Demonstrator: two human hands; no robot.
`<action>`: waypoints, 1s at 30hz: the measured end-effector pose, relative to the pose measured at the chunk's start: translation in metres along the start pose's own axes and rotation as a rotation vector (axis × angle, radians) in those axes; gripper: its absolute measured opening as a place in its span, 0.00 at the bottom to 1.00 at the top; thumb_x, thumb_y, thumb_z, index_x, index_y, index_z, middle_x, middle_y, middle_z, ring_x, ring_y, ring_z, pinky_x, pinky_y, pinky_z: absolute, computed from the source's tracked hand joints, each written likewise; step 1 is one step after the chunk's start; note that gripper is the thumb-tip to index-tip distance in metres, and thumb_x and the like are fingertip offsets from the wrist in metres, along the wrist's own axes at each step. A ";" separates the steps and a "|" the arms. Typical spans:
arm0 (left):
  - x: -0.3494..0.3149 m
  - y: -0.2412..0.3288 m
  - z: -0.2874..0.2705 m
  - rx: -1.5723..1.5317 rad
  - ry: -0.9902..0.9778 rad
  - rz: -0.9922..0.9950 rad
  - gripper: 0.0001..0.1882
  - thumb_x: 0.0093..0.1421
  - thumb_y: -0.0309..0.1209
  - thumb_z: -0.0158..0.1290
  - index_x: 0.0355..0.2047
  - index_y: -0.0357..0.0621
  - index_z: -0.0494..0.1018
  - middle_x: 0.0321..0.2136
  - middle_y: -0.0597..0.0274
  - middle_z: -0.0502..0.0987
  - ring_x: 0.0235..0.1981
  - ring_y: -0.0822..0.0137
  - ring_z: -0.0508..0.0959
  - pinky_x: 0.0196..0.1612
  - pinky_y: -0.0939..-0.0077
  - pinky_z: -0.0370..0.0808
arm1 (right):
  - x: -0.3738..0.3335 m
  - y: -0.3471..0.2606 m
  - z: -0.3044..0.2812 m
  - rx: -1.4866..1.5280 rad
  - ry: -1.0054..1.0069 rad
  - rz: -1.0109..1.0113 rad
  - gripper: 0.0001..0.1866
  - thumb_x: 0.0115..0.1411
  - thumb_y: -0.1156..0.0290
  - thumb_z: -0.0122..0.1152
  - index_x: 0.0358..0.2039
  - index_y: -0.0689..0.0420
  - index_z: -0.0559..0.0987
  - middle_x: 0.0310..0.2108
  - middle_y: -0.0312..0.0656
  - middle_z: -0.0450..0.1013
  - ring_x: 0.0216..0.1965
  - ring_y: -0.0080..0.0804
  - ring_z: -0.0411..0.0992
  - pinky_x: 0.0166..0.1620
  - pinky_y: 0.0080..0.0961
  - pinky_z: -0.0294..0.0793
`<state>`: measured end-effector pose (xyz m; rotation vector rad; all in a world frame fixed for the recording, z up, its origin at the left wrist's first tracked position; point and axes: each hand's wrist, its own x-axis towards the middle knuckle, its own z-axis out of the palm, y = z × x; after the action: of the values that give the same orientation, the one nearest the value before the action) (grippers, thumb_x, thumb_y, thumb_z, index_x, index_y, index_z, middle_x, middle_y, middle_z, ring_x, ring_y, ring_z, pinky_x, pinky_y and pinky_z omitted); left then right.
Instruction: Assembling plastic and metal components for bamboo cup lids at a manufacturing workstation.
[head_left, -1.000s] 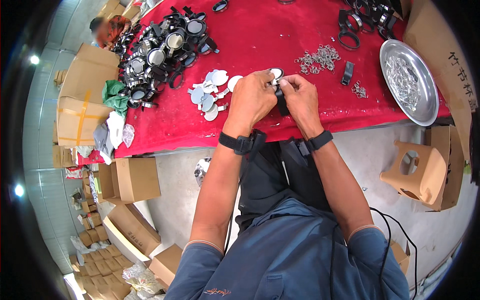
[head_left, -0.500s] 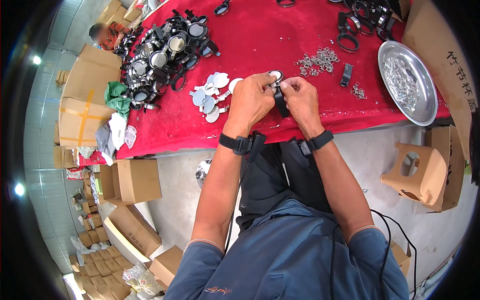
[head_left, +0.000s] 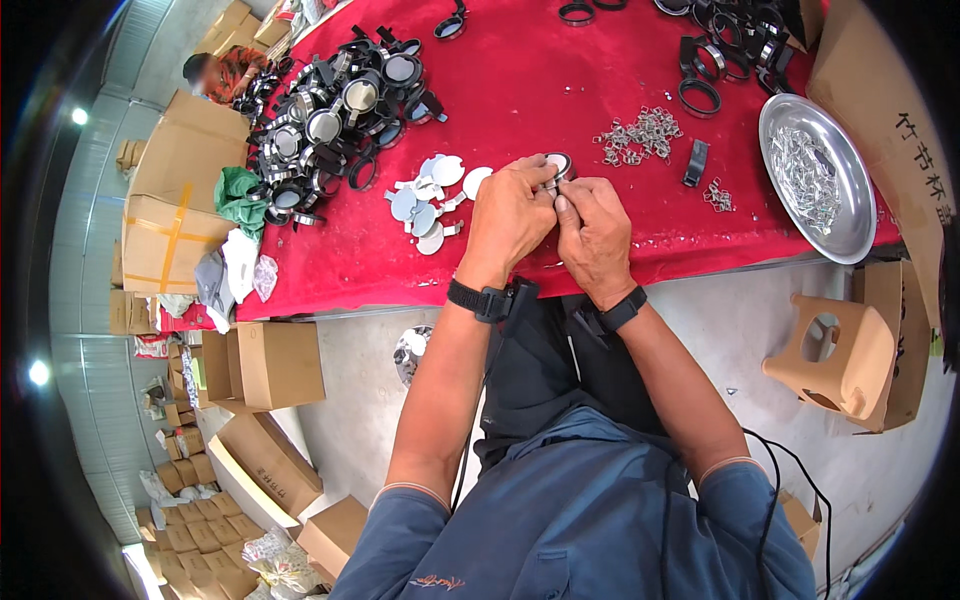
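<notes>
Over the near edge of the red-covered table, both hands meet at a round lid [head_left: 563,162] with a black-and-silver rim and a pale disc in it. My left hand [head_left: 510,218] grips its left side, fingers bent over the disc. At the lower edge, my right hand [head_left: 597,232] pinches the lid with thumb and fingers; the exact contact is partly covered. To the left lie several loose pale discs with tabs [head_left: 428,203]. Small wire clips [head_left: 645,136] lie heaped beyond my right hand, near a black strap-like piece [head_left: 695,163] and a smaller clip heap [head_left: 718,196].
A large heap of black-rimmed lids [head_left: 325,126] covers the table's left; more rings [head_left: 700,95] lie far right. A metal bowl [head_left: 850,238] of wire pieces stands at the right edge. Cardboard boxes [head_left: 280,365] and a tan stool [head_left: 840,350] are on the floor. Another person [head_left: 235,70] sits far left.
My right hand has turned and closed in under the lid, with its fingers now nearer the left hand. The black strap hanging below the lid is no longer visible. The view has shifted slightly.
</notes>
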<state>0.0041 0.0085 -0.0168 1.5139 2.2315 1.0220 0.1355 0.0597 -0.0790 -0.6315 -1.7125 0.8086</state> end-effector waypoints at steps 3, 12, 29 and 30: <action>0.002 -0.001 0.001 0.009 0.012 0.032 0.21 0.62 0.25 0.57 0.55 0.39 0.87 0.59 0.39 0.84 0.59 0.43 0.86 0.63 0.61 0.81 | 0.003 -0.001 -0.010 -0.076 -0.090 0.018 0.08 0.68 0.75 0.68 0.46 0.63 0.85 0.44 0.49 0.80 0.42 0.53 0.82 0.47 0.43 0.83; 0.002 -0.002 -0.011 -0.070 -0.053 -0.039 0.20 0.65 0.29 0.63 0.56 0.38 0.86 0.57 0.47 0.87 0.51 0.49 0.89 0.58 0.64 0.83 | 0.093 0.038 -0.133 -0.851 -0.150 0.110 0.20 0.68 0.54 0.72 0.42 0.61 0.87 0.39 0.59 0.83 0.44 0.63 0.83 0.47 0.56 0.81; -0.019 -0.026 0.013 -0.150 0.019 0.095 0.41 0.48 0.37 0.79 0.63 0.43 0.79 0.72 0.35 0.71 0.73 0.42 0.72 0.74 0.55 0.71 | 0.063 -0.005 -0.069 -0.439 -0.371 0.327 0.20 0.57 0.68 0.78 0.50 0.59 0.87 0.36 0.49 0.86 0.39 0.47 0.86 0.47 0.41 0.83; -0.018 -0.028 0.015 -0.130 0.062 0.126 0.41 0.47 0.38 0.79 0.63 0.42 0.79 0.71 0.34 0.72 0.73 0.42 0.73 0.74 0.56 0.72 | 0.059 -0.008 -0.060 -0.424 -0.375 0.328 0.19 0.57 0.69 0.78 0.49 0.59 0.87 0.36 0.49 0.86 0.39 0.46 0.86 0.47 0.41 0.83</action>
<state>0.0004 -0.0074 -0.0500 1.6031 2.0865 1.2413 0.1772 0.1111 -0.0262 -1.1266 -2.1849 0.8315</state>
